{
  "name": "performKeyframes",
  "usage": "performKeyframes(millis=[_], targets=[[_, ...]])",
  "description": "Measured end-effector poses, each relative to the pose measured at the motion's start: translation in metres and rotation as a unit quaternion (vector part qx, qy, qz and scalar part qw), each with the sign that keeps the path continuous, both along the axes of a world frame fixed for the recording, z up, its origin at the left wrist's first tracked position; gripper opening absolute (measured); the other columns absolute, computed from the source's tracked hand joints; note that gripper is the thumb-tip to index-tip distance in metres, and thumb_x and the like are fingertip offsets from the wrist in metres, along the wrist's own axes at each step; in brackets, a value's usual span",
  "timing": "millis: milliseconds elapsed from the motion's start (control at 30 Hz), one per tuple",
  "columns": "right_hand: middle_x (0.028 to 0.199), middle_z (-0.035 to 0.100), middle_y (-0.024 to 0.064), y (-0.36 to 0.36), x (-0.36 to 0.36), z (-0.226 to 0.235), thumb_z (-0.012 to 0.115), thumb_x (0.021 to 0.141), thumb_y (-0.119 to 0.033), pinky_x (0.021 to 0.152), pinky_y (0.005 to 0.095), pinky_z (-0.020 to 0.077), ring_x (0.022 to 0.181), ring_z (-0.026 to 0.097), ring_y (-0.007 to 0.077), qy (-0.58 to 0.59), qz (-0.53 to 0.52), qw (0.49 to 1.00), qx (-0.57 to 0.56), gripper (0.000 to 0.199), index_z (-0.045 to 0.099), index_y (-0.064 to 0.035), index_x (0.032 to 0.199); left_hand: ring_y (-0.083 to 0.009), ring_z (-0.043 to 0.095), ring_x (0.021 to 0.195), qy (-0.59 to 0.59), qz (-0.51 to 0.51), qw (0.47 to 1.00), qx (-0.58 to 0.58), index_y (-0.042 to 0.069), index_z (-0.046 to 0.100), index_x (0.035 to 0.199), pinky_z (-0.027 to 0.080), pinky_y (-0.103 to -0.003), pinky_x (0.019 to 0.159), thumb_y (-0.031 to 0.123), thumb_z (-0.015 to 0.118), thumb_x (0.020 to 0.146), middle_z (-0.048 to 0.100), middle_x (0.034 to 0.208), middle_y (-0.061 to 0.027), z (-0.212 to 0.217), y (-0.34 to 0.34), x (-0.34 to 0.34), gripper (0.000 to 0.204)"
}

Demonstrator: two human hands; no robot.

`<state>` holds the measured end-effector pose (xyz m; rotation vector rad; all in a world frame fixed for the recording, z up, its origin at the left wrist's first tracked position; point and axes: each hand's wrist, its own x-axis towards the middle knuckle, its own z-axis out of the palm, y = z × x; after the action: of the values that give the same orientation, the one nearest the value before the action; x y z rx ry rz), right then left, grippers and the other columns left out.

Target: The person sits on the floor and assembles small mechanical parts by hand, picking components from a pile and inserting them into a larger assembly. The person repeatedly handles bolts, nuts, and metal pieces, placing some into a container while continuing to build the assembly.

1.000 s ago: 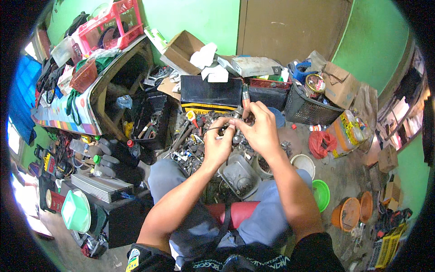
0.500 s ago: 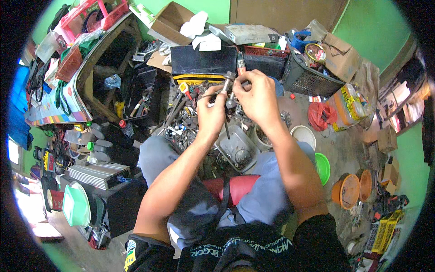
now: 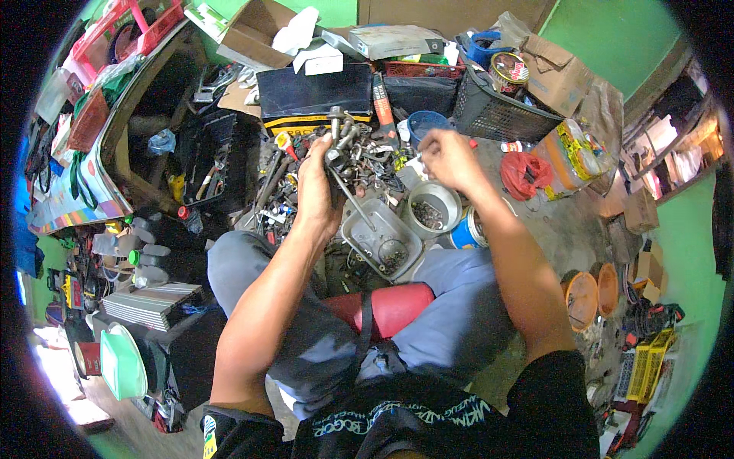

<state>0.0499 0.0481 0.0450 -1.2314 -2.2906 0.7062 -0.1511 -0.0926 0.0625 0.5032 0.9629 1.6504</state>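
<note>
Head view: the left hand (image 3: 315, 185) is closed around hex bolts (image 3: 335, 157) just beyond the grey tub (image 3: 363, 242), bunching them heads-up, perhaps to leave the right hand (image 3: 453, 162) free; that one is well apart, fingers curled, and whether it grips anything I cannot tell

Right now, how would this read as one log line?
left hand: holds bolt | right hand: near blue cup, grip unclear
</note>
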Motion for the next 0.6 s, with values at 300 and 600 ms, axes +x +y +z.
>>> performKeyframes(millis=[300,600], targets=[[0.091,0.067,0.0269,0.02,0.071,-0.076,0.064,0.083,-0.015,0.079,0.0491,0.052,0.089,0.066,0.0429,-0.209,-0.039,0.977,0.016,0.022,0.071,-0.0002,0.097,-0.0129,0.058,0.065,0.03,-0.037,0.998,0.043,0.006,0.056,0.115,0.048,-0.029,0.044,0.032,0.052,0.096,0.058,0.084,-0.0038,0.003,0.013,0.028,0.033],[0.084,0.071,0.0142,-0.04,0.015,0.037,0.063,0.092,-0.02,0.067,0.0331,0.0534,0.074,0.068,0.0191,0.267,-0.066,0.96,-0.051,0.024,0.069,0.0021,0.1,-0.0095,0.057,0.063,0.104,-0.042,0.991,0.075,0.004,0.062,0.112,0.047,-0.025,0.043,0.021,0.051,0.097,0.062,0.085,-0.0033,-0.006,0.022,0.051,0.026]])
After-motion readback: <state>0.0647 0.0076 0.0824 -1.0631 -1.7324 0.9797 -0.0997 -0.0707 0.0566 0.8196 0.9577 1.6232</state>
